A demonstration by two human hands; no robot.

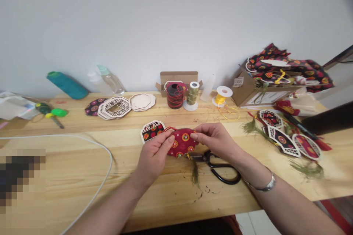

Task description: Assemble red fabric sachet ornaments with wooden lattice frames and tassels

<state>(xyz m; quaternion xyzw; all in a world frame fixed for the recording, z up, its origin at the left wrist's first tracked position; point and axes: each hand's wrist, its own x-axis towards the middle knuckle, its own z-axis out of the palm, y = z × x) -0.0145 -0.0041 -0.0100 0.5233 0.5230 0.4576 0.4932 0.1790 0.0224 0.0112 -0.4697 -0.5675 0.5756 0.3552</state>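
Note:
Between my two hands, just above the table, is a dark red fabric ornament [179, 143] with round orange and green patterns. My left hand [154, 156] pinches its left edge, thumb on the front. On the opposite edge, the thumb and fingers of my right hand [213, 139] grip it. A green tassel [194, 173] lies below it, near a bit of yellow cord. Black-handled scissors [224, 176] rest beneath my right wrist, blades pointing left. Behind my left fingers lies a black patterned ornament [152, 131] with a pale wooden lattice frame, partly covered.
Thread spools [192, 93], a red cord reel [175, 99] and a yellow spool [220, 97] stand along the wall. A cardboard box [242, 88] holds patterned fabric. Finished-looking ornaments [284, 141] lie right; wooden frames [116, 107] lie left. A white cable [109, 169] curves across the table.

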